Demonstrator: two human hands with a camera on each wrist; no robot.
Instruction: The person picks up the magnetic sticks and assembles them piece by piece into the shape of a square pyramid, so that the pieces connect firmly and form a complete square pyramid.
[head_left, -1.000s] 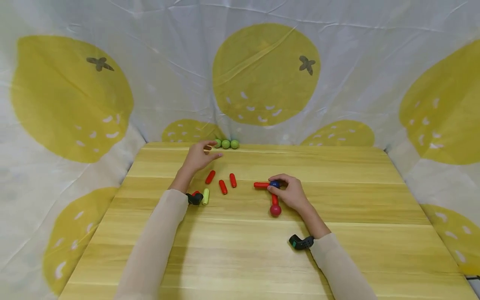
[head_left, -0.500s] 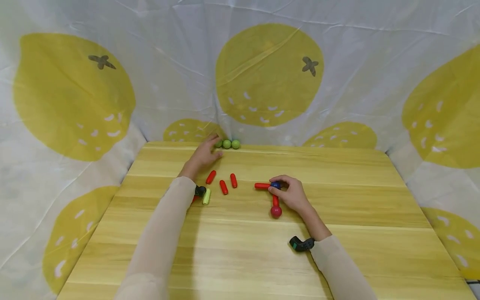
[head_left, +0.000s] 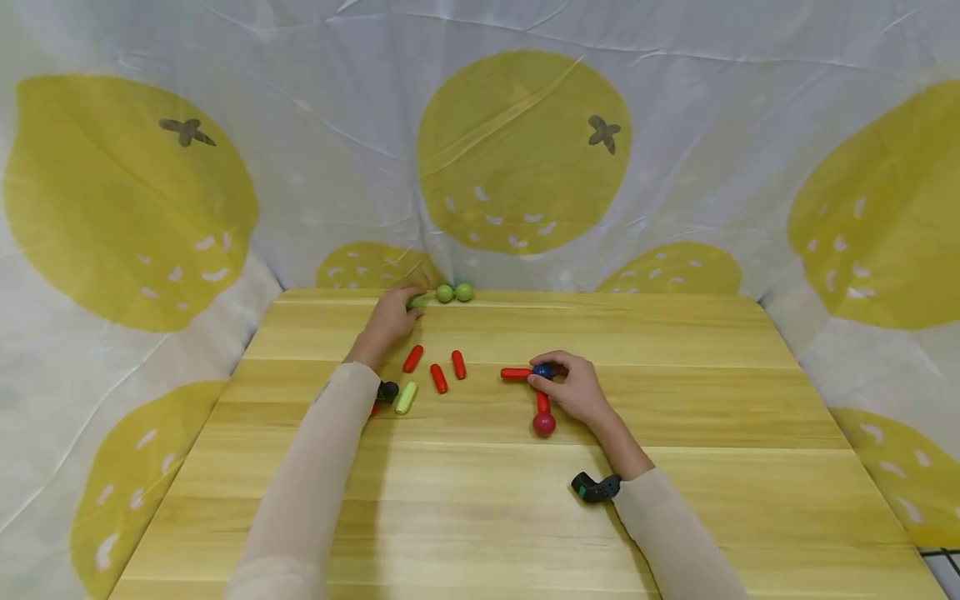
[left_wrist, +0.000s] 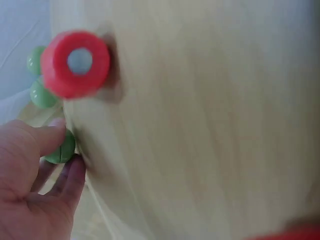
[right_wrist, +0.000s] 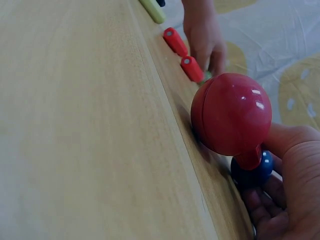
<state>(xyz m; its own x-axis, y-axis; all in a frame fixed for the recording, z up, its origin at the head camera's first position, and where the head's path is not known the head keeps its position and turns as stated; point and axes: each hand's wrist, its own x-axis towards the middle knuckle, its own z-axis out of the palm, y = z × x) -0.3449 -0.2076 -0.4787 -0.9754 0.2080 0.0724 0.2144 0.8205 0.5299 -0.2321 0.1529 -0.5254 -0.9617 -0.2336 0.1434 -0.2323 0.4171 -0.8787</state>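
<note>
Wooden tabletop (head_left: pixel 690 375), left hand (head_left: pixel 388 323) had just pinched a green ball (left_wrist: pixel 65 149) away from two others (head_left: pixel 464 292), right hand (head_left: pixel 576 388) kept gripping the blue ball (head_left: pixel 542 372), so both were loaded up.

Draped booth (head_left: pixel 337 125) — room unclear | lemon-patterned cloth (head_left: pixel 525 150) — wooden table (head_left: pixel 480 508)

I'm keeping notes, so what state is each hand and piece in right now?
Left hand: pinching a green ball.
Right hand: gripping the blue ball.
Blue ball: held, two red rods meeting it.
Crimson ball: on the end of the nearer rod.
Two green balls: unheld, side by side.
Three red rods: lying loose.
Yellow-green rod: lying loose.
Another red rod: mostly hidden, state unclear.
</note>
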